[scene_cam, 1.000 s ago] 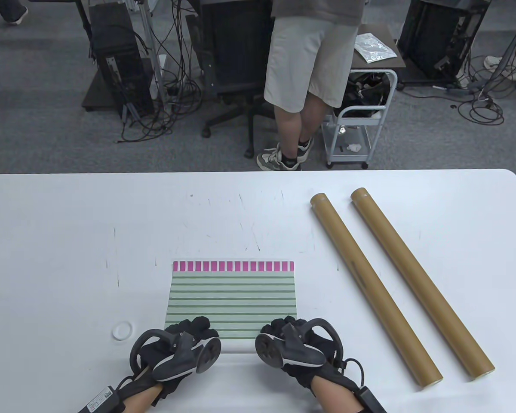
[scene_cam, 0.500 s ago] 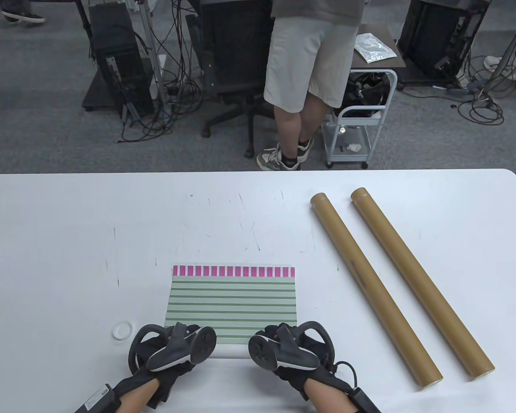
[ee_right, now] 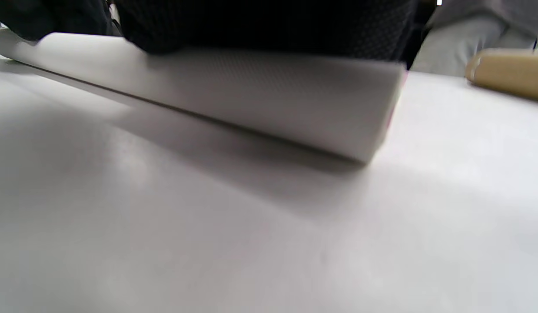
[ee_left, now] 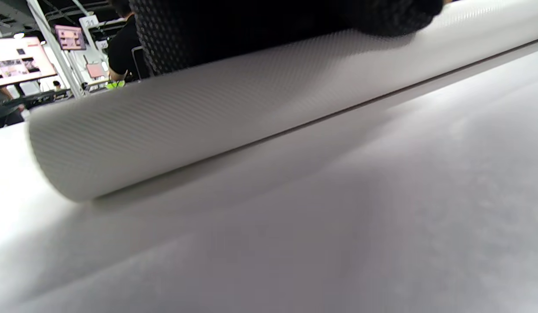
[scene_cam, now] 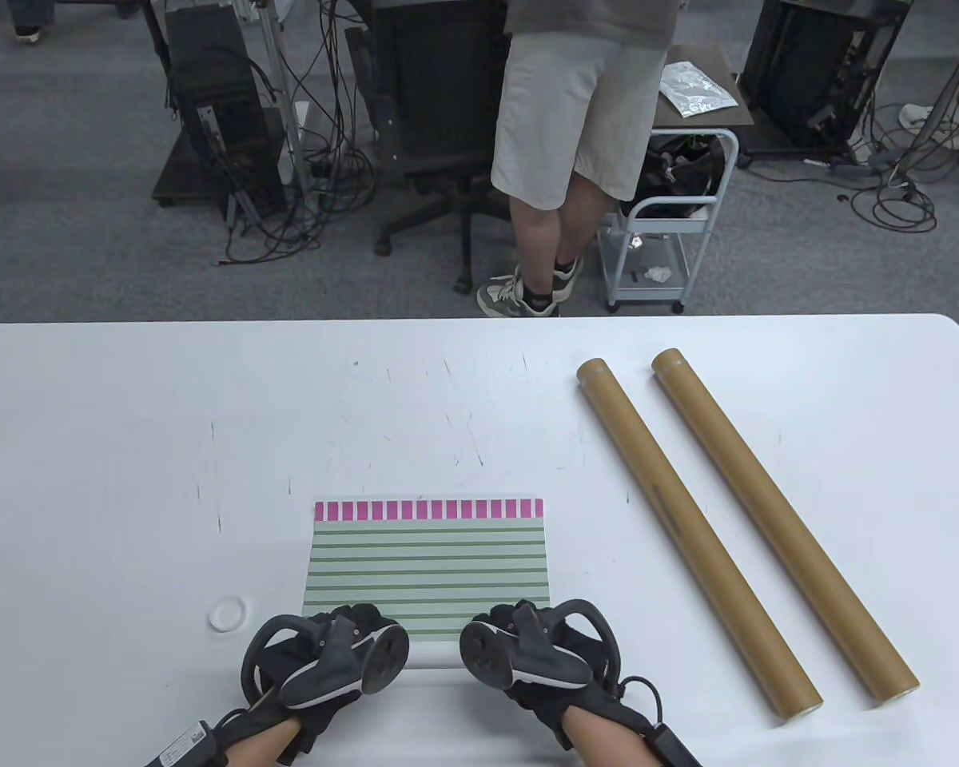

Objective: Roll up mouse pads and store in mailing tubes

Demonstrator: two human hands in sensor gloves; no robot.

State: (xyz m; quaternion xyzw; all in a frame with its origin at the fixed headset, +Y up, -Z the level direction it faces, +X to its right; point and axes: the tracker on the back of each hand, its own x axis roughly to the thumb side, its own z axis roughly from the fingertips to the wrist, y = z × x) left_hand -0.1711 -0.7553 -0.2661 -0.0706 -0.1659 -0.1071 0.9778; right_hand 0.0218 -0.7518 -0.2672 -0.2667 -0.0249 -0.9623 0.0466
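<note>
Table view: striped mouse pad (scene_cam: 429, 563) lying near the front edge of the white table (scene_cam: 128, 447), pink-barred edge farthest from the person, near edge already curled into a pale roll. Left hand (scene_cam: 328, 651) and right hand (scene_cam: 531, 651) side by side but apart, each pressing down on its own end of that roll. Two brown mailing tubes (scene_cam: 691, 531) well apart to the right, lying parallel and slanted, not yet in play. Small white ring (scene_cam: 228, 614) just left of the pad.

Left wrist view: textured white underside of the roll (ee_left: 208, 126) turned outward, seam line running along the table, gloved fingers (ee_left: 251, 26) resting on top. Whether those fingers wrap around cannot be told.

Right wrist view: roll's right end (ee_right: 295, 108) sitting flat on the table, black glove (ee_right: 260, 21) bearing on top, a tube end (ee_right: 508, 71) beyond.

Judged best from here: rolling forward with even pressure from both sides, keeping the ends flush so no cone forms, winding tight enough for the tube's mouth.
</note>
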